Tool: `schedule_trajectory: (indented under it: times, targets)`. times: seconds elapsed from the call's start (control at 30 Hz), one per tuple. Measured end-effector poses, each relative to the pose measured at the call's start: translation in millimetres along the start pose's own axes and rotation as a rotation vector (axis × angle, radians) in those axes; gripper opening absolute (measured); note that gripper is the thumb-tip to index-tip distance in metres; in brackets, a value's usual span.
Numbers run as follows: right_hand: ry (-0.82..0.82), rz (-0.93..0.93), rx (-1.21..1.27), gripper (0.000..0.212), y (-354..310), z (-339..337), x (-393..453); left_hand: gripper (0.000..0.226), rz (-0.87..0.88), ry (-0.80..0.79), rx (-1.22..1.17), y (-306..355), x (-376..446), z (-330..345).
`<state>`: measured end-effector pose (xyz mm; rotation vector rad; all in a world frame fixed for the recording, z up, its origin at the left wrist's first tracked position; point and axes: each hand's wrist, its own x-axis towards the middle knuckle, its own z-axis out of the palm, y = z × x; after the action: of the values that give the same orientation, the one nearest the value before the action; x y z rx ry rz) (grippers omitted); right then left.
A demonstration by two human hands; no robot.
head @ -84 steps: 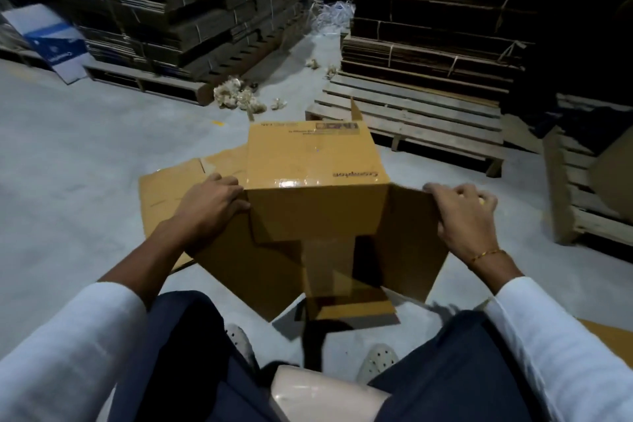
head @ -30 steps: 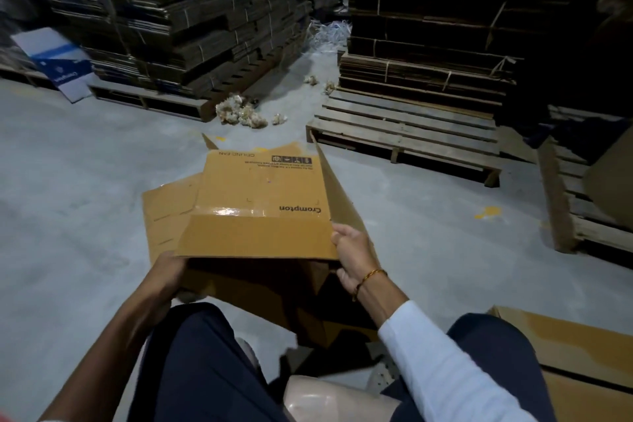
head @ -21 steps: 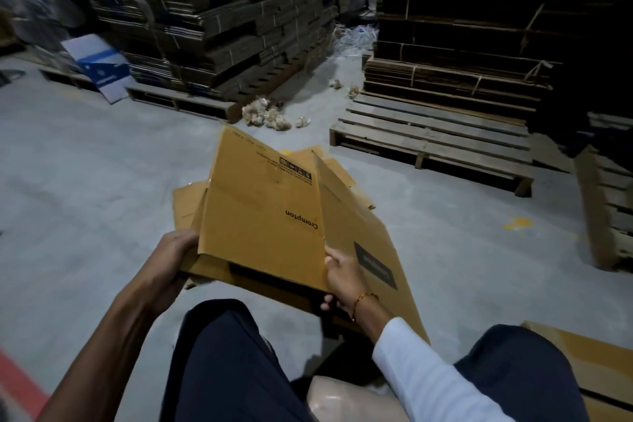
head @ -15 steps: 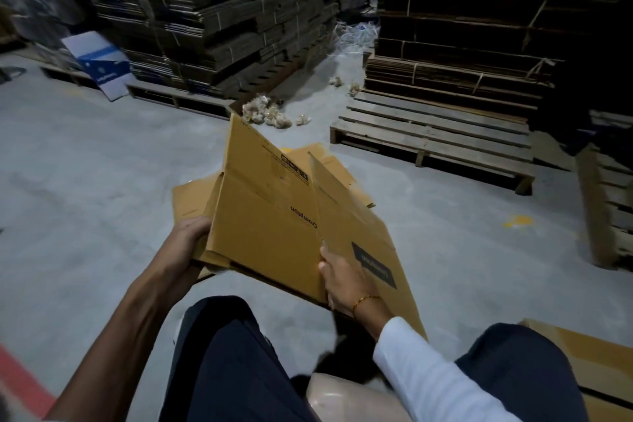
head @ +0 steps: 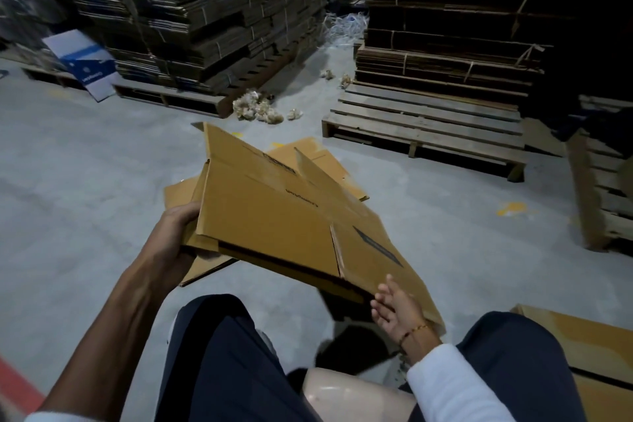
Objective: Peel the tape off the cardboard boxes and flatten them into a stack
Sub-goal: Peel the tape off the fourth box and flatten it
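left hand [head: 173, 236] grips left edge of flattened box [head: 274, 219], fingers curled under, thumb side on top. right hand [head: 399, 310] spread loose, fingers straight, holds nothing, just beside box's near right corner. box held tilted above knees, over flat cardboard sheets [head: 318, 161] lying on concrete floor [head: 85, 164]. another cardboard piece [head: 582, 339] near right knee. farther: wooden pallet [head: 424, 127], crumpled tape scraps [head: 258, 110], tall bundled cardboard stacks [head: 212, 10].

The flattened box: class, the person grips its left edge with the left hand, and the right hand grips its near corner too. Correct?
Not quite. The left hand does grip the flattened box, but the head view shows the right hand open, fingers spread beside the near corner.
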<state>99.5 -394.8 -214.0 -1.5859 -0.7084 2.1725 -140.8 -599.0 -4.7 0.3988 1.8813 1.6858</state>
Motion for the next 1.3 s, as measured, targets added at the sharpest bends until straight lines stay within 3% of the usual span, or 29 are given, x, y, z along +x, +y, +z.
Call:
schedule_trajectory:
  times: [0.17,0.3,0.37,0.53,0.7,0.83,0.93,1.07,1.2,1.3]
  targets:
    - [-0.017,0.258,0.153,0.084,13.2,-8.4,-3.1,0.037,-0.027,0.011,-0.043,-2.0,7.1,-3.6]
    - [-0.039,0.282,0.341,0.106,8.3,2.5,-4.2,0.035,-0.039,0.019,-0.060,-4.5,10.4,-6.5]
    - [0.004,0.249,0.419,0.107,3.5,7.2,-2.6,0.046,-0.043,0.015,-0.055,-6.3,10.3,-10.4]
    - [0.140,0.157,0.414,0.075,-4.9,5.8,14.6,0.048,-0.070,0.026,-0.064,-9.1,7.1,-14.1]
    - [0.006,0.238,0.432,0.081,-11.8,5.8,20.2,0.049,-0.093,0.030,-0.078,-14.3,7.7,-15.8]
    - [0.041,0.234,0.468,0.083,-22.0,10.8,22.4,0.025,-0.106,0.024,-0.094,-17.1,9.4,-17.7]
    - [0.080,0.245,0.477,0.075,-29.0,12.4,25.1,0.029,-0.103,0.012,-0.099,-18.9,11.6,-17.8]
    - [0.098,0.189,0.451,0.054,-32.2,16.7,25.6,0.043,-0.103,0.060,-0.172,-21.3,12.3,-18.0]
    - [0.100,0.125,0.383,0.004,-19.9,23.7,22.9,0.040,-0.128,0.104,-0.301,-22.1,15.3,-20.9]
    - [0.134,0.110,0.352,0.012,-14.6,32.3,18.5,0.037,-0.164,0.133,-0.445,-23.8,17.4,-27.0]
